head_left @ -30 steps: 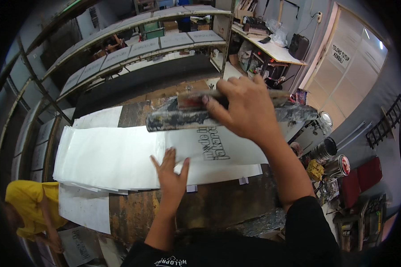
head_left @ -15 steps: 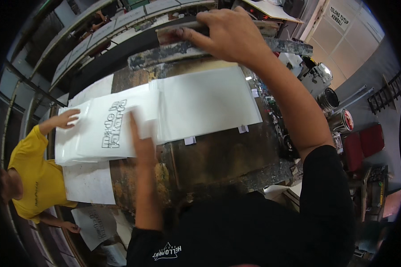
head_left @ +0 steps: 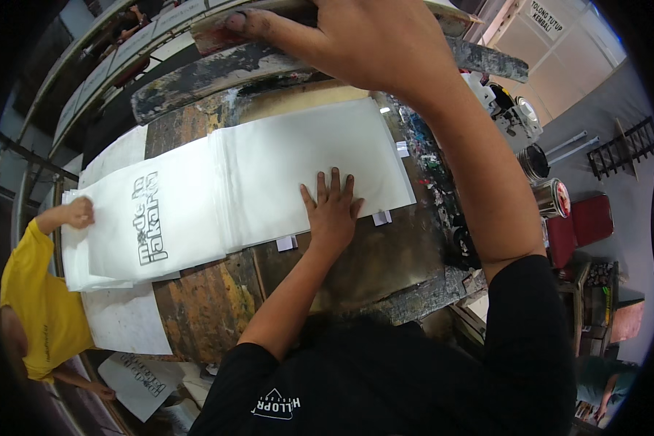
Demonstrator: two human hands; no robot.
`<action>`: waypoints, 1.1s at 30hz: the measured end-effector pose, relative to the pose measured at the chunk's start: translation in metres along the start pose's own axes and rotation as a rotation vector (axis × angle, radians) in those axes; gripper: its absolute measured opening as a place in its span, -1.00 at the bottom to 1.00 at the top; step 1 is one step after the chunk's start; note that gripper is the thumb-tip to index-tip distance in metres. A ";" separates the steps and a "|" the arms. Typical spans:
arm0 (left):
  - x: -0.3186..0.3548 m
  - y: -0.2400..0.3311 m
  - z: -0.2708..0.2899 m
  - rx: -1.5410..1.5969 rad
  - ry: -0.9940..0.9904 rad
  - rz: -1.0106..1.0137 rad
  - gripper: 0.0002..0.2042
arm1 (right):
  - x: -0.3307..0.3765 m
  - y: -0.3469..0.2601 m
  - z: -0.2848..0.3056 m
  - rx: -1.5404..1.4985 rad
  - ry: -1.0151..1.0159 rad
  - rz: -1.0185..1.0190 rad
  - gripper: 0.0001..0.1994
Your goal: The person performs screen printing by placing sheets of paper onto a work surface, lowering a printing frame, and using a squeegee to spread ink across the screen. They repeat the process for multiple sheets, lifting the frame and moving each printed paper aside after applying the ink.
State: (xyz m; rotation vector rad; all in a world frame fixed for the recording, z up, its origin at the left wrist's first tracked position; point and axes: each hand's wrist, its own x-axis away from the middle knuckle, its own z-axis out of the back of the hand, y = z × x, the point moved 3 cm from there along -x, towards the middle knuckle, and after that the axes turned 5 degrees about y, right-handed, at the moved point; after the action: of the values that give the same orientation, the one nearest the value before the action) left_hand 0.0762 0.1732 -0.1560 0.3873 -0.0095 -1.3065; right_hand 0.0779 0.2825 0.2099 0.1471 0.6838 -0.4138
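My left hand (head_left: 330, 211) lies flat with fingers spread on a blank, whitish sheet (head_left: 283, 156) at the middle of the worktable (head_left: 207, 305). Above the table's far side my right hand (head_left: 363, 36) grips a raised, paint-crusted screen printing frame (head_left: 225, 73). The thumb is hooked over its bar, while the fingertips are cut off by the upper edge. Left of the blank sheet lies a white sheet with black outlined lettering (head_left: 149, 218), on top of several others. At its left end a co-worker's closed hand (head_left: 80, 212) holds the sheets.
The co-worker in a yellow shirt (head_left: 40, 291) has another printed sheet (head_left: 138, 385) in the lower hand. Small white tabs (head_left: 287, 243) stick out along the blank sheet's near edge. Paint cans (head_left: 552, 198) and a red chair (head_left: 592, 221) stand to the right.
My left hand has moved right from beside the printed sheet and now rests on the blank one. The co-worker's upper hand has closed at the sheets' left end. My right hand still holds up the frame.
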 end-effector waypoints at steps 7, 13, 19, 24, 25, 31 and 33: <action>0.009 0.018 -0.013 0.021 0.128 -0.033 -0.39 | 0.011 0.000 0.013 -0.064 -0.044 0.025 -0.07; -0.009 0.014 0.003 0.090 0.079 0.019 -0.46 | 0.011 -0.005 0.011 -0.090 -0.020 0.045 -0.09; -0.022 -0.001 0.025 0.300 0.026 0.071 -0.48 | 0.017 -0.004 0.003 -0.034 -0.170 -0.002 -0.09; 0.008 0.005 0.010 0.005 0.207 -0.107 -0.52 | 0.026 -0.006 0.006 -0.067 -0.033 0.051 -0.12; 0.011 0.006 0.008 0.008 0.245 -0.121 -0.51 | 0.025 -0.007 0.006 -0.076 -0.021 0.061 -0.13; 0.011 0.005 0.001 0.043 0.122 -0.094 -0.52 | 0.008 -0.016 0.006 0.094 -0.119 -0.093 -0.24; 0.011 0.006 -0.001 0.054 0.174 -0.140 -0.52 | 0.009 -0.023 0.014 0.108 -0.125 -0.141 -0.27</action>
State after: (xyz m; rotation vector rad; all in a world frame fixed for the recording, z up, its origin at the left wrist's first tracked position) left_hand 0.0851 0.1639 -0.1571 0.5542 0.1308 -1.4086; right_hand 0.0827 0.2550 0.2150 0.1741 0.5506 -0.5903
